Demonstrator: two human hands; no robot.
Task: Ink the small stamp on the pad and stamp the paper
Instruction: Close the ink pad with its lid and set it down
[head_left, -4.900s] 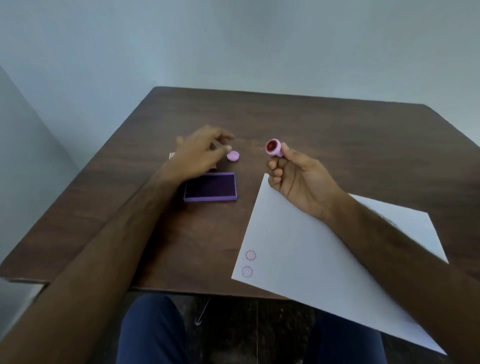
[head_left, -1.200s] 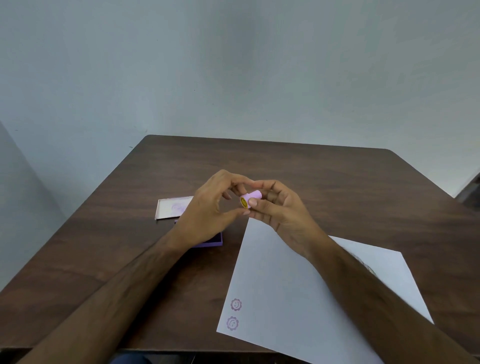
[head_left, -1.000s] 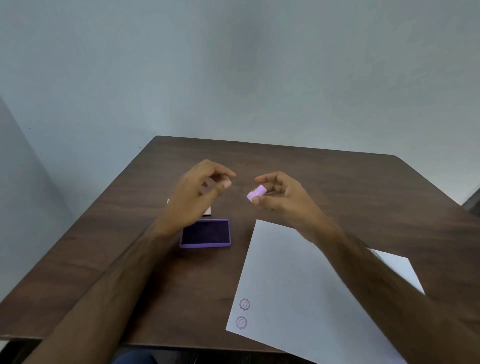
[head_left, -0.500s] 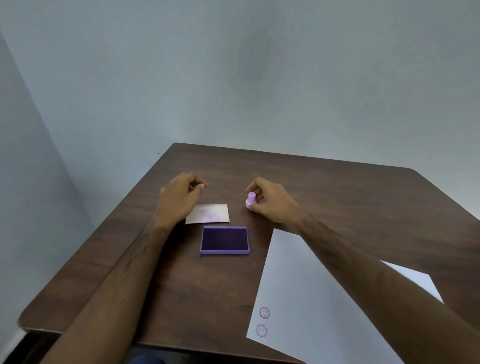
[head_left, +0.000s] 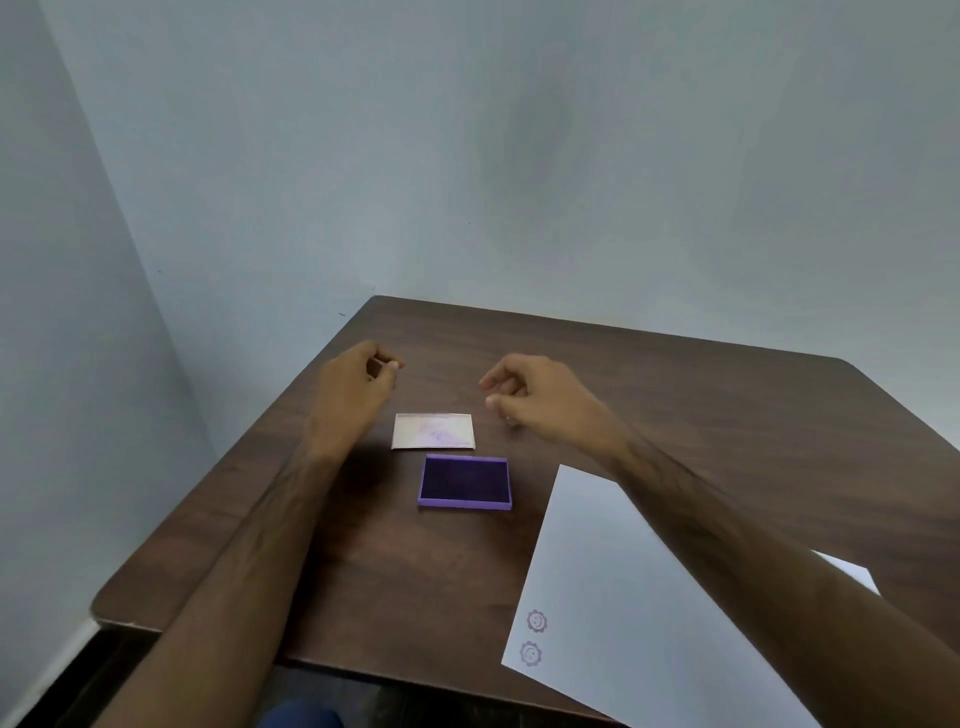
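Observation:
The open purple ink pad lies at the middle of the brown table. Just behind it lies its pale lid, smeared with purple. The white paper sits at the right front, partly over the table's edge, with two purple stamp marks near its left corner. My right hand hovers behind the pad, fingers loosely curled and apart, holding nothing I can see. My left hand hovers left of the lid, fingers curled with thumb against forefinger. The small stamp is not visible; my right hand may hide it.
The table stands in a corner between two pale walls. Its left and near edges drop off to the floor. My right forearm crosses over the paper. A blue-clad knee shows under the near edge.
My right hand had the capped pink stamp upright on the table half a second ago; now it is lifted with spread fingers and no stamp shows. My view has tilted up and left.

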